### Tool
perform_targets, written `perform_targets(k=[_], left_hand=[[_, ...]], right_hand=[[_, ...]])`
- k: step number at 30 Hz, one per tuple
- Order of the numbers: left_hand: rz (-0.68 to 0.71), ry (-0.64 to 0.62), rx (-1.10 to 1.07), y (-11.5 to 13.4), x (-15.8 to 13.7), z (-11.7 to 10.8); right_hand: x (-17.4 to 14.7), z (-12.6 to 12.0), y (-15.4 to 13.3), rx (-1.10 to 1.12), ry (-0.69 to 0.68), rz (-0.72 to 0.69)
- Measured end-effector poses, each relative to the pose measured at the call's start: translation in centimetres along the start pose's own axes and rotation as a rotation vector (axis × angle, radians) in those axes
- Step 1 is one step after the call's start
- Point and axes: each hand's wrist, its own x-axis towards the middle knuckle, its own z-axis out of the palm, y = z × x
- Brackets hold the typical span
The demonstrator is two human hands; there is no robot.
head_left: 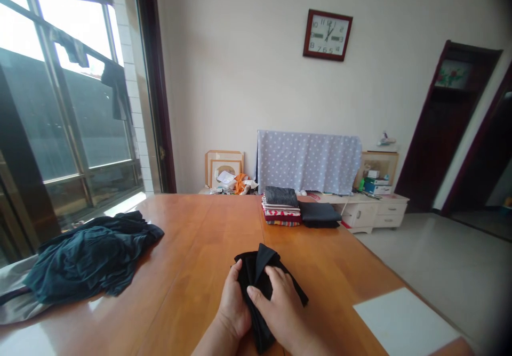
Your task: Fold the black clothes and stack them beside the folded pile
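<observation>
A black garment (260, 324), partly folded, is between my hands near the front middle of the wooden table (192, 270). My left hand (235, 302) grips its left side, with the thumb lying on top. From the right, my right hand (280, 302) holds the cloth between thumb and fingers, close to a dark flap that sticks up. One loose strip of the garment trails out to the right. Its exact kind cannot be made out, and my hands hide part of it.
A crumpled heap of dark teal clothing (96, 255) lies at the left. Toward the back stand a stack of folded clothes (282, 212) and a folded dark pile (320, 213). A white sheet (408, 321) rests at the right edge. Beyond is a low white cabinet (386, 215).
</observation>
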Motion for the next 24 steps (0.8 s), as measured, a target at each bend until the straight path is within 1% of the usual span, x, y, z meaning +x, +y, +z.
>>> perform_targets(k=[4, 6, 7, 9, 10, 12, 14, 16, 17, 18, 21, 22, 24], left_hand=[[-0.035, -0.023, -0.018, -0.1, 0.2, -0.2], [-0.029, -0.002, -0.021, -0.1, 0.2, -0.3], [-0.026, 0.010, -0.019, -0.1, 0.2, -0.3], [-0.034, 0.019, -0.022, 0.0, 0.2, -0.2], [-0.043, 0.013, -0.027, 0.1, 0.1, -0.1], [-0.052, -0.017, -0.035, 0.2, -0.3, 0.3], [-0.047, -0.072, -0.027, 0.1, -0.7, 0.8], [-0.047, -0.113, 0.025, -0.3, -1.1, 1.2], [-0.042, -0.097, 0.071, -0.5, -1.3, 1.4], [-0.025, -0.050, 0.124, -0.7, -1.4, 1.5], [0.085, 0.144, 0.278, -1.0, -1.5, 1.5], [0.119, 0.176, 0.316, -0.7, -1.6, 1.6], [0.141, 0.180, 0.379, 0.5, -2.0, 1.6]], right_hand=[[0.4, 0.7, 0.0, -0.098, 0.047, 0.015], [0.8, 0.8, 0.2, -0.081, 0.061, 0.023], [1.0, 0.8, 0.4, -0.034, 0.059, 0.033], [1.4, 0.4, 0.8, 0.144, 0.044, 0.083], [1.7, 0.0, 1.0, 0.265, 0.040, 0.134], [2.1, -1.0, 1.4, 0.554, 0.046, 0.273], [2.4, -2.3, 2.0, 0.836, 0.080, 0.420], [2.6, -3.7, 2.7, 1.036, 0.115, 0.502], [2.7, -4.4, 3.1, 1.093, 0.130, 0.515], [2.7, -5.1, 3.5, 1.130, 0.142, 0.518], [3.1, -7.0, 4.4, 1.227, 0.155, 0.493], [3.2, -7.7, 4.6, 1.261, 0.154, 0.480], [3.4, -9.0, 4.9, 1.306, 0.145, 0.453]])
